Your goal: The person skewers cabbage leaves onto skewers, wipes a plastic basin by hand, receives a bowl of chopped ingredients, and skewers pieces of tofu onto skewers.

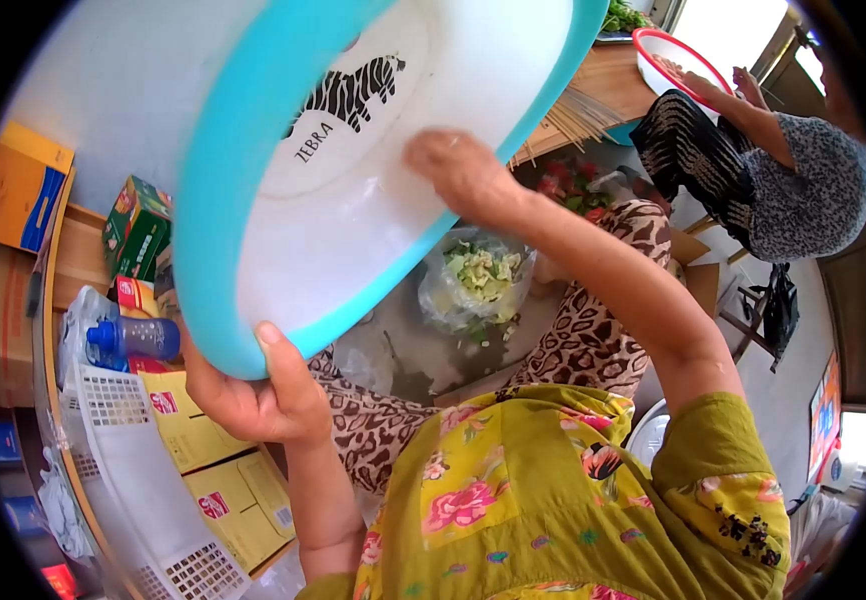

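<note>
A white plastic basin (353, 225) with a wide turquoise rim is held up on a tilt, its inside facing me. A zebra picture and the word "ZEBRA" are printed on its bottom. My left hand (268, 395) grips the lower left of the rim, thumb over the edge. Inside the basin, my right hand (463, 175) is over or against the white surface near its right side. Motion smears the right fingers, so I cannot tell what they hold, if anything. Below, a clear plastic bag (478, 285) of chopped pale green vegetables sits on the floor.
At the upper right a co-worker (793, 190) has their hands at a red-rimmed basin (643, 60). Thin sticks (578, 110) lie on the wooden table. To my left are a blue bottle (143, 338), a green box (138, 235), yellow cartons (238, 505) and a white plastic basket (143, 480).
</note>
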### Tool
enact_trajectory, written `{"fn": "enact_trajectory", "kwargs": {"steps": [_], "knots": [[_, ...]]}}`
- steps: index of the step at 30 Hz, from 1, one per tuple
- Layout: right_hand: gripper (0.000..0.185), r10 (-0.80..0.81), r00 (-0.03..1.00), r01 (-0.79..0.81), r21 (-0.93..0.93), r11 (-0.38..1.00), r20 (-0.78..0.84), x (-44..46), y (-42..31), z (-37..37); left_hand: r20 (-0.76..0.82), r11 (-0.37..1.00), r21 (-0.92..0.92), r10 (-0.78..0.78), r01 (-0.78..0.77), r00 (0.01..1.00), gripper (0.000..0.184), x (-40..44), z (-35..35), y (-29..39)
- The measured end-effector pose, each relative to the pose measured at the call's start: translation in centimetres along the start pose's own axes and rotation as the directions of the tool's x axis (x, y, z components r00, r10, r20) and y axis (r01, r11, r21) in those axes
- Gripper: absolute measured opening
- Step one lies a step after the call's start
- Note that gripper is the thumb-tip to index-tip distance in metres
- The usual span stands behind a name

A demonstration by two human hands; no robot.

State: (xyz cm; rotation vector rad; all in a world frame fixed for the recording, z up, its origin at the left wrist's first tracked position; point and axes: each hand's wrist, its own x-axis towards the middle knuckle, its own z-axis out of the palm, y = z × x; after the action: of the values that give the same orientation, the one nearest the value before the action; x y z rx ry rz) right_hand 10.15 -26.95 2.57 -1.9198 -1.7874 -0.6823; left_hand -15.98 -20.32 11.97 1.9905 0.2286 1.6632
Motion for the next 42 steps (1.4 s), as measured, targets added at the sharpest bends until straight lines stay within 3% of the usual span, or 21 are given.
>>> {"fn": "enact_trajectory", "kwargs": {"steps": [1,3,4,6,10,13,15,16,18,23,25,28,29,31,35,37,38,39,41,42], "knots": [[0.037,-0.093,0.995,0.091,0.090,0.992,0.029,-0.4,-0.5,-0.1,-0.005,1.000,-0.008,0.005,-0.005,1.000,0.043,0.2,0.2,0.0],[0.035,-0.084,0.976,0.028,0.269,0.963,0.199,-0.9,-1.5,-1.5,0.057,0.990,0.111,0.077,-0.083,0.995,0.025,0.5,0.4,-0.1],[0.035,-0.085,0.976,0.027,0.273,0.962,0.203,-0.3,-1.8,-2.2,0.057,0.990,0.114,0.072,-0.078,0.996,0.025,0.5,0.5,0.1],[0.033,-0.029,0.999,0.032,0.204,0.978,-0.019,1.0,-2.7,-2.9,0.054,0.983,0.156,0.093,-0.100,0.994,0.020,0.6,0.9,0.5],[0.033,-0.092,0.996,0.094,0.120,0.988,-0.021,1.1,-1.8,-1.0,0.074,0.961,0.191,0.186,-0.197,0.980,0.020,1.5,0.9,0.9],[0.034,-0.167,0.985,0.158,0.142,0.977,0.054,-0.4,-1.1,-1.6,0.076,0.947,0.271,0.157,-0.172,0.985,0.017,1.8,0.4,0.8],[0.034,-0.096,0.962,0.050,0.179,0.983,0.255,-1.1,-1.1,-2.5,0.091,0.956,0.241,0.150,-0.168,0.984,0.017,1.5,0.6,0.6],[0.034,-0.088,0.962,0.043,0.177,0.983,0.259,-0.9,-1.5,-2.8,0.095,0.958,0.235,0.148,-0.167,0.984,0.017,1.2,0.6,0.5],[0.033,-0.068,0.998,0.069,0.274,0.959,-0.012,0.8,-2.7,-2.9,0.114,0.971,0.149,0.173,-0.189,0.978,0.041,0.7,0.6,0.0],[0.025,-0.100,0.992,0.120,0.299,0.947,-0.081,2.2,-4.7,-1.5,0.095,0.953,0.197,0.216,-0.231,0.972,0.041,1.3,0.2,-0.3],[0.018,-0.117,0.945,0.064,0.178,0.982,0.305,0.4,-3.2,-2.1,0.105,0.941,0.229,0.231,-0.250,0.967,0.041,1.5,-0.3,-0.5],[0.023,0.093,0.977,-0.111,0.086,0.990,0.194,-1.4,-1.0,-3.5,0.093,0.946,0.209,0.232,-0.247,0.968,0.040,1.2,-0.6,-1.0],[0.025,0.156,0.984,-0.163,0.071,0.984,0.087,-1.1,-0.6,-4.2,0.043,0.944,0.223,0.241,-0.244,0.970,0.040,1.1,-0.5,-1.3],[0.032,0.123,0.987,-0.123,0.010,0.992,-0.102,0.7,0.1,-5.8,-0.007,0.942,0.229,0.254,-0.246,0.967,0.040,1.0,-0.2,-1.5],[0.036,0.007,0.967,-0.060,-0.203,0.977,-0.254,2.3,1.3,-3.2,-0.083,0.947,0.238,0.241,-0.216,0.967,0.037,1.1,-0.8,-1.5],[0.035,-0.043,0.999,0.037,-0.208,0.977,-0.021,1.8,-0.6,-2.4,-0.106,0.946,0.247,0.241,-0.209,0.965,0.037,1.0,-1.3,-1.4],[0.033,0.043,0.944,-0.066,0.057,0.996,0.327,1.4,-2.3,-3.3,-0.093,0.944,0.253,0.239,-0.209,0.966,0.037,0.9,-1.5,-1.5],[0.030,-0.011,0.908,-0.060,0.155,0.986,0.419,1.1,-3.6,-3.8,-0.078,0.943,0.259,0.237,-0.210,0.968,0.037,0.8,-1.8,-1.5],[0.025,-0.031,0.995,0.018,0.133,0.991,0.098,1.5,-3.2,-3.6,-0.102,0.936,0.296,0.231,-0.192,0.968,0.037,0.6,-2.2,-1.6],[0.029,0.048,0.998,-0.044,0.138,0.989,-0.031,2.4,-2.6,-4.0,-0.119,0.929,0.329,0.220,-0.171,0.968,0.037,0.4,-2.4,-1.5]]}}
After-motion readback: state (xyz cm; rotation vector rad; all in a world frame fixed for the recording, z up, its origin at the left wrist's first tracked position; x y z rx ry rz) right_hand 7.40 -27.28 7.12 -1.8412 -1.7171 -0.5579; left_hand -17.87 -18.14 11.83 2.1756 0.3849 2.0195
